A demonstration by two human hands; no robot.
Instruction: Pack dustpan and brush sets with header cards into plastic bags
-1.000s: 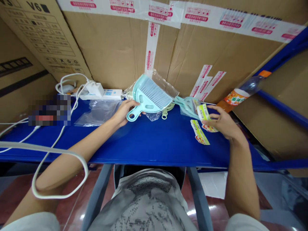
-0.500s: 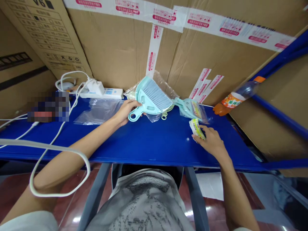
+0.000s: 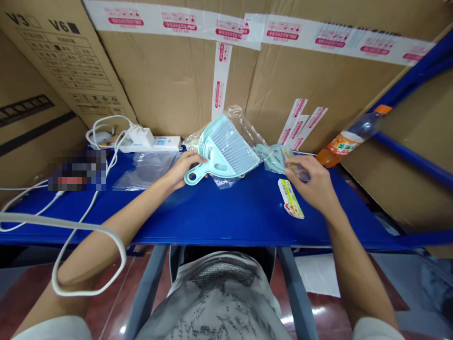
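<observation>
The left hand (image 3: 182,170) grips the mint-green dustpan-and-brush set (image 3: 231,148) beside its looped handle, thumb on top and fingers underneath, holding it at a slant above the back of the blue table (image 3: 219,210). That hold looks sound: firm pressure on the rigid neck should steady both pieces, while squeezing the bristles could work the brush loose. The right hand (image 3: 311,177) curls its fingers at the near end of a second set in a clear bag (image 3: 274,158); whether they pinch the film or merely rest there cannot be told. A light fingertip touch suits thin, slippery plastic best. The yellow-and-white label card (image 3: 290,198) lies just in front of that hand, so the wrist should stay high enough not to drag it.
</observation>
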